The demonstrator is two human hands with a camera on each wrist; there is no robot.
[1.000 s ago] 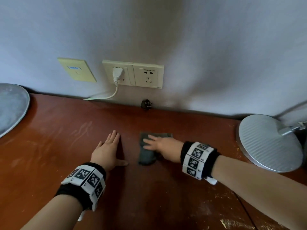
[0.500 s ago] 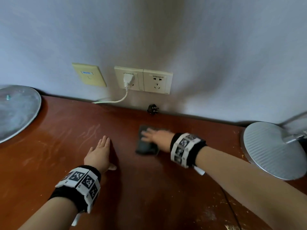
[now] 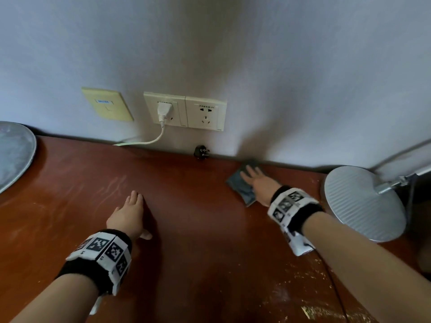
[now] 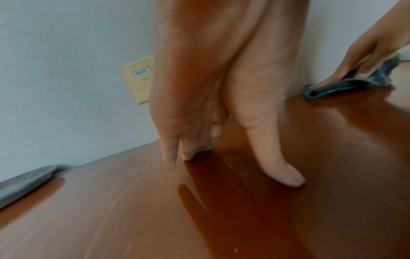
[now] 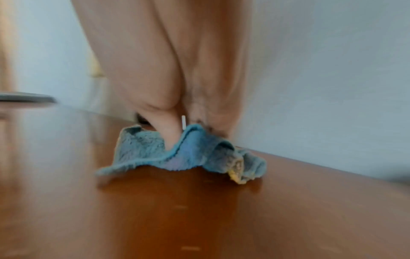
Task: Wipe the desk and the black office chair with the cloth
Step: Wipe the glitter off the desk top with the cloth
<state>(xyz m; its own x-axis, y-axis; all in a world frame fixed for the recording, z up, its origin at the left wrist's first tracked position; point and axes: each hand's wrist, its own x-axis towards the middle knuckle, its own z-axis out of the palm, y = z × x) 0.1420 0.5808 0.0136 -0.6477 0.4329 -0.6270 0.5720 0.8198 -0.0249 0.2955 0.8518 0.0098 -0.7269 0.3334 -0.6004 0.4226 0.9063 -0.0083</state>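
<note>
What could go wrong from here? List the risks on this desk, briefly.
1. The right hand presses the cloth along the wall edge, close to the round lamp base; another sweep rightward could knock it.
2. The loose black plug at the desk's back edge could be pushed off.
3. Pale flecks near the front could get smeared.

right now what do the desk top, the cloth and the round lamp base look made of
Desk top: reddish-brown wood or veneer, glossy; it mirrors the left hand.
Cloth: blue fuzzy terry or microfibre, soft and crumpled under the right hand.
Lamp base: silver, finely ribbed, probably metal, possibly plastic.
</note>
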